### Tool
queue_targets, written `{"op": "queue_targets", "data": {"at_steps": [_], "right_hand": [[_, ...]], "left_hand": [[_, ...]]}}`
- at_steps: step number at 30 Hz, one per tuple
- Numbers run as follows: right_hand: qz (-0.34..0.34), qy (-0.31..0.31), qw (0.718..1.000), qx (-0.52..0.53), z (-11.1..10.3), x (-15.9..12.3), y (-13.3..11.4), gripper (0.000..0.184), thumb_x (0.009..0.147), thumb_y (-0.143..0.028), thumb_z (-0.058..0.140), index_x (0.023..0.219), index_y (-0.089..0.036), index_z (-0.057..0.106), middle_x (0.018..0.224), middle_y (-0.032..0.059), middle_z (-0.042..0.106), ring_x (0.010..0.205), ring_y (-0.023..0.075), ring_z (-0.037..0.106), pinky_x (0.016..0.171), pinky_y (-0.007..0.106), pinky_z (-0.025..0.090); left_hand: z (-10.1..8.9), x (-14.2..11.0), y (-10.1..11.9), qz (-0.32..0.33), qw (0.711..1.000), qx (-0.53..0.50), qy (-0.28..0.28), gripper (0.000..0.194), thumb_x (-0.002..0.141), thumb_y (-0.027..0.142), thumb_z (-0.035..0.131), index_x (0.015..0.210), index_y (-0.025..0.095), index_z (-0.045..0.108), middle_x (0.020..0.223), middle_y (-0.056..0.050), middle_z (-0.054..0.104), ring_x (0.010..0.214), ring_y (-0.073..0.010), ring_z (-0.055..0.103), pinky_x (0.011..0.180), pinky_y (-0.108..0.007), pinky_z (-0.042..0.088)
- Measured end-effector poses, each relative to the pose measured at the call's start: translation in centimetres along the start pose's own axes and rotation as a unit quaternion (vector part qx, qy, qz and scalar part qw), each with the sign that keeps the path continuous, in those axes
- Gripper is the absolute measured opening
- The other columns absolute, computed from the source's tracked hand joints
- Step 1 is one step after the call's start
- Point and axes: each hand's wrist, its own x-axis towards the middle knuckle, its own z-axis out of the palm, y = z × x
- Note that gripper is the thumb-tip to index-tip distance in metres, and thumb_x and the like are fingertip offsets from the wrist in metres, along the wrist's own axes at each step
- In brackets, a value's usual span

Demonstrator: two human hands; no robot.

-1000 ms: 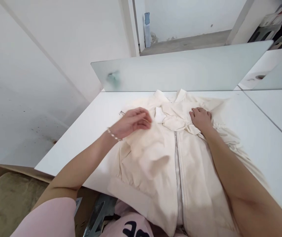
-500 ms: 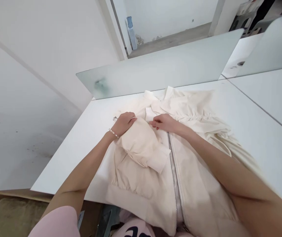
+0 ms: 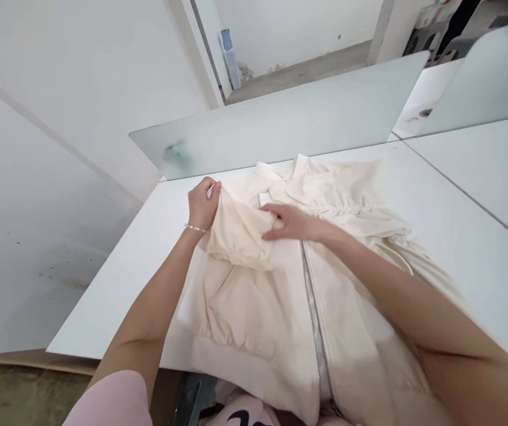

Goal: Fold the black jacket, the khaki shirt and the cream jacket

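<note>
A cream zip-up jacket (image 3: 258, 302) lies front-up on a white table (image 3: 147, 236), its zipper running down the middle and its hem hanging over the near edge. My left hand (image 3: 202, 204), with a bead bracelet on the wrist, is closed on the jacket's left sleeve (image 3: 236, 234) at the shoulder and lifts it off the table. My right hand (image 3: 290, 222) grips the same sleeve at its cuff end, close to the top of the zipper. The jacket's other sleeve lies bunched to the right, under my right forearm.
A frosted glass divider (image 3: 280, 124) stands along the table's far edge. A second white table (image 3: 494, 171) adjoins on the right. A cardboard box (image 3: 23, 384) sits on the floor at lower left, below the table's near corner.
My left hand took hold of the sleeve and raised it toward the far left. My right hand crossed from the collar area over to the sleeve's cuff and gripped it.
</note>
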Motion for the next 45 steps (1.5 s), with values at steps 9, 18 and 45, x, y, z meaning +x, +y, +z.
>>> {"op": "queue_targets", "data": {"at_steps": [9, 18, 45], "right_hand": [[0.063, 0.259, 0.960, 0.082, -12.6, -1.9, 1.3, 0.041, 0.062, -0.037, 0.084, 0.096, -0.020, 0.070, 0.084, 0.0041, 0.063, 0.062, 0.0165, 0.054, 0.051, 0.028, 0.042], [0.278, 0.277, 0.890, -0.233, -13.0, -3.8, 10.1, 0.021, 0.079, -0.017, 0.069, 0.100, -0.015, 0.071, 0.093, 0.0108, 0.068, 0.088, 0.0257, 0.061, 0.084, 0.037, 0.048], [0.321, 0.173, 0.876, -0.316, -14.7, -0.5, 14.4, 0.057, 0.087, -0.041, 0.067, 0.135, -0.014, 0.053, 0.133, 0.0194, 0.045, 0.110, 0.0307, 0.054, 0.097, 0.038, 0.042]], "left_hand": [[4.8, 4.6, 4.2, 0.088, 0.992, -0.080, 0.031, 0.031, 0.098, 0.050, 0.044, 0.098, 0.020, 0.049, 0.097, -0.006, 0.056, 0.094, -0.0161, 0.056, 0.087, -0.028, 0.044], [11.9, 1.2, 7.7, 0.199, 0.945, 0.135, -0.222, 0.047, 0.098, 0.041, 0.039, 0.139, 0.018, 0.045, 0.152, -0.015, 0.037, 0.143, -0.0327, 0.030, 0.119, -0.066, 0.016], [11.3, 6.7, 0.9, 0.033, 0.951, 0.095, -0.292, 0.033, 0.090, 0.034, 0.050, 0.119, 0.020, 0.059, 0.132, -0.010, 0.053, 0.128, -0.0276, 0.047, 0.114, -0.046, 0.033]]}}
